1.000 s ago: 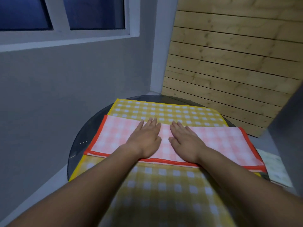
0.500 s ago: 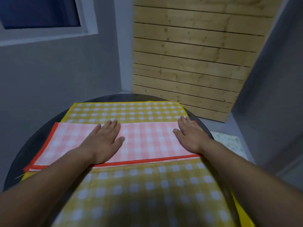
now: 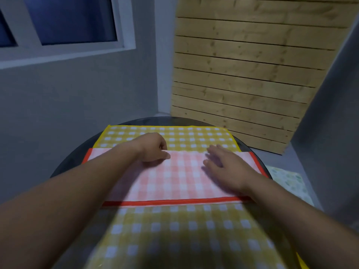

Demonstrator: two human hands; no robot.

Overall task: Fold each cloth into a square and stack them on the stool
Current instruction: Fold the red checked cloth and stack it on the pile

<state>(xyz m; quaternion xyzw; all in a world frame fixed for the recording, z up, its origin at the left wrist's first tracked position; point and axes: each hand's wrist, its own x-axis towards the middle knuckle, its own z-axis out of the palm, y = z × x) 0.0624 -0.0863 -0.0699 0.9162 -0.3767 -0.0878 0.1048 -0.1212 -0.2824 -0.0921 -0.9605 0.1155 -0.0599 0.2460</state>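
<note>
**A:** Where's the cloth being folded?

**B:** The pink cloth [image 3: 178, 181] lies as a long strip across the middle of the yellow cloth [image 3: 174, 230], which is on the round dark surface [image 3: 77, 160]. Its red-trimmed edge is on the near side. It's a rectangle, so I'd judge it has at least one more fold to go.

**A:** And the hands?

**B:** The left hand [image 3: 153, 147] is at the strip's far edge, with its fingers [image 3: 163, 147] curled and apparently pinching the cloth there. The right hand [image 3: 227, 169] lies flat on the right part, its fingers [image 3: 213, 150] straight and spread. It's blurred.

**A:** How would you do this fold well?

**B:** Pick up only the pink layer, because the yellow one underneath could come up with it. Bring one short end over to meet the other and match the red trim corner to corner. Keep the flat palm on the cloth so the strip doesn't slide, then press the crease outward.

**A:** Then onto the stool?

**B:** I can't see a stool. There's a pale patterned cloth [image 3: 287, 181] off to the right, below the surface's edge, but I can't tell what it rests on.
</note>
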